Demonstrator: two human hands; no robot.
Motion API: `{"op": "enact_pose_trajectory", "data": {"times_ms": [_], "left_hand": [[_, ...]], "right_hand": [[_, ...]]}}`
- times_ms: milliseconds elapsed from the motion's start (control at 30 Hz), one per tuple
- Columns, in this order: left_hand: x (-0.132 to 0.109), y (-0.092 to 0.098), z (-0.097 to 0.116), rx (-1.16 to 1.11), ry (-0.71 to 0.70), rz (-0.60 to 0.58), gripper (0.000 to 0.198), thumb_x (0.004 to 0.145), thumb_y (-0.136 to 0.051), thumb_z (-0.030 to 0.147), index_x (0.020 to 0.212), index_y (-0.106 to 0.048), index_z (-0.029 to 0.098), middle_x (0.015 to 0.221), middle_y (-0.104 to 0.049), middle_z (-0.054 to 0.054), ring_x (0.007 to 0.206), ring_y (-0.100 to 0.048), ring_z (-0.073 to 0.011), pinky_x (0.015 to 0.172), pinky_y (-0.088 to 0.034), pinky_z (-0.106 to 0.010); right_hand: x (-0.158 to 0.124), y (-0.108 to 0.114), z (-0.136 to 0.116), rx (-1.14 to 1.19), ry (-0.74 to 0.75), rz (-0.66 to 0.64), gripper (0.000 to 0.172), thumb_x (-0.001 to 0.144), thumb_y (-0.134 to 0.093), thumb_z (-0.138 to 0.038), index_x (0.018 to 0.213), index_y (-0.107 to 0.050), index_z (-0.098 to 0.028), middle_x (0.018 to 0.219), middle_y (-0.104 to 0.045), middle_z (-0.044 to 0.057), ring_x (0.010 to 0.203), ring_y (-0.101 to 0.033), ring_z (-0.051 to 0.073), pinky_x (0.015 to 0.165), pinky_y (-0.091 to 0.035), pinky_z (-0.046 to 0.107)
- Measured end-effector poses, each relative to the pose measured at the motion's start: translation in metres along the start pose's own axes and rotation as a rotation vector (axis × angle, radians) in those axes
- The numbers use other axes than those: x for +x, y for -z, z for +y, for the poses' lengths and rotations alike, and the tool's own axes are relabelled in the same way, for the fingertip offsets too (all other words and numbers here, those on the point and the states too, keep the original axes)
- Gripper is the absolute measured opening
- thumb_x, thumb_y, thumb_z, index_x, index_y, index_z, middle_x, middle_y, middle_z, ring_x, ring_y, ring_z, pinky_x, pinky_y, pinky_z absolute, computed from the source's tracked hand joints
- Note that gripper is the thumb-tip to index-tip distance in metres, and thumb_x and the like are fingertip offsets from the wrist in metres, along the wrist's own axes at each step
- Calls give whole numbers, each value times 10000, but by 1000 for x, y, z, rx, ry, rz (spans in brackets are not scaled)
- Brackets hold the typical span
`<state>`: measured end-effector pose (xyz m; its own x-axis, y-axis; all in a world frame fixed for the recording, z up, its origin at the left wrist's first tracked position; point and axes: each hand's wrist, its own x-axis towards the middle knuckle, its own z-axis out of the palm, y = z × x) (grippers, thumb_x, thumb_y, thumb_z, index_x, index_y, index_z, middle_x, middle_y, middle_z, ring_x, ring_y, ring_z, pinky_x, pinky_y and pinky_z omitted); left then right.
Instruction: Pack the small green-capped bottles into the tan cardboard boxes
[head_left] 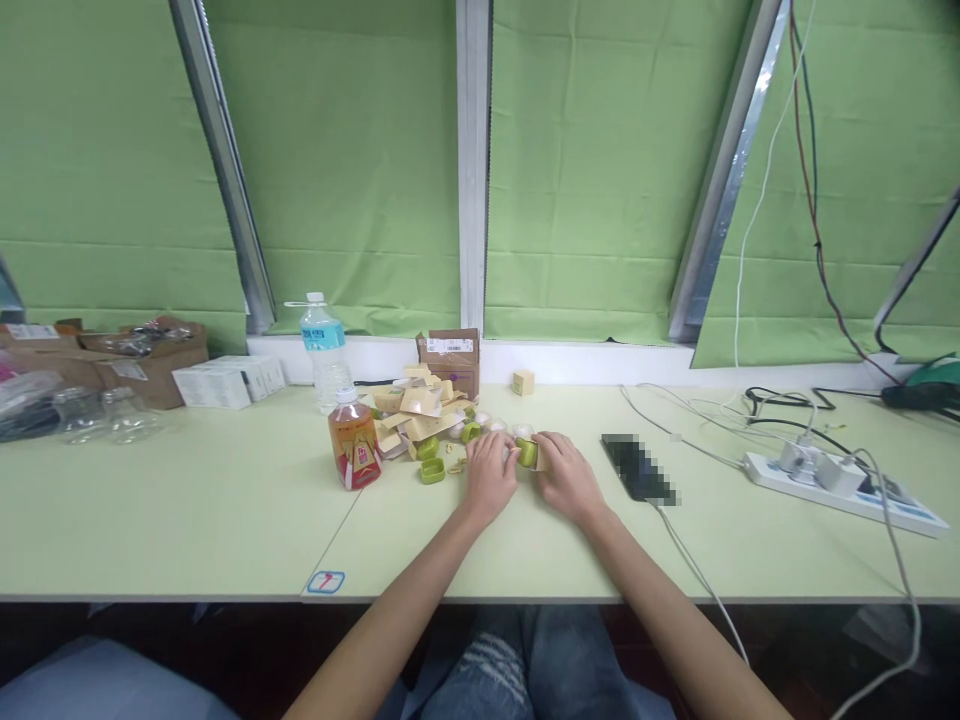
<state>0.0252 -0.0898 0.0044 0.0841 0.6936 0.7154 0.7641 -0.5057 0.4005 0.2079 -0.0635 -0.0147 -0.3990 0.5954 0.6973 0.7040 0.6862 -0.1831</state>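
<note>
My left hand [491,478] is closed, with thumb and fingertips at the left side of a small green plastic case [527,453]. On the other side, my right hand [568,478] has its fingers bent around a small tan cardboard box [541,459], mostly hidden by the fingers and against the case. An open green case [432,471] lies to the left of my hands. Beyond them are small round clear-and-white pieces [523,431] and more green cases [470,432]. A heap of opened tan cardboard boxes [420,402] spreads behind to the left.
A red-labelled drink bottle [355,440] and a large water bottle [324,350] stand left of the heap. A brown carton [450,360] and a closed tan box [523,382] are at the back. Rightward lie a phone [634,468], cables and a power strip [847,490].
</note>
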Motion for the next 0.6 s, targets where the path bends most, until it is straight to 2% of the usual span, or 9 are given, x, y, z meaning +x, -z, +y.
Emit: {"op": "enact_pose_trajectory", "data": {"times_ms": [200,300,467,600], "left_hand": [[2,-1,-15,-205,114,110,98,1016,-455,253,1058,-541,230,1104,-696,-82,1059,-633,-246,935,-473,-405],[1,-1,-18,-250,155,85,74,1005,-484,279,1007,-545,236,1033,-698,-68,1005,-647,-244,891,-490,-391],[0,-1,-12,-266,161,-32,91,999,-474,276,954,-533,224,934,-686,-50,870,-657,-225,809,-500,-376],[-1,4,-7,-211,120,-33,93,1000,-469,274,960,-540,229,951,-690,-52,901,-651,-235,830,-495,-390]], "right_hand": [[-4,3,16,-118,-248,59,551,746,-531,-62,1284,-584,-170,1279,-614,161,1208,-540,326,1005,-480,452],[-6,4,21,-157,-341,102,544,759,-516,-66,1296,-572,-137,1272,-602,185,1196,-535,347,1012,-468,484],[-7,0,27,-90,-269,150,589,740,-505,-34,1316,-559,-146,1331,-566,181,1262,-513,331,1074,-445,505],[-7,-2,27,-152,-223,159,654,710,-474,19,1321,-577,-190,1440,-507,174,1403,-418,347,1159,-326,626]]}}
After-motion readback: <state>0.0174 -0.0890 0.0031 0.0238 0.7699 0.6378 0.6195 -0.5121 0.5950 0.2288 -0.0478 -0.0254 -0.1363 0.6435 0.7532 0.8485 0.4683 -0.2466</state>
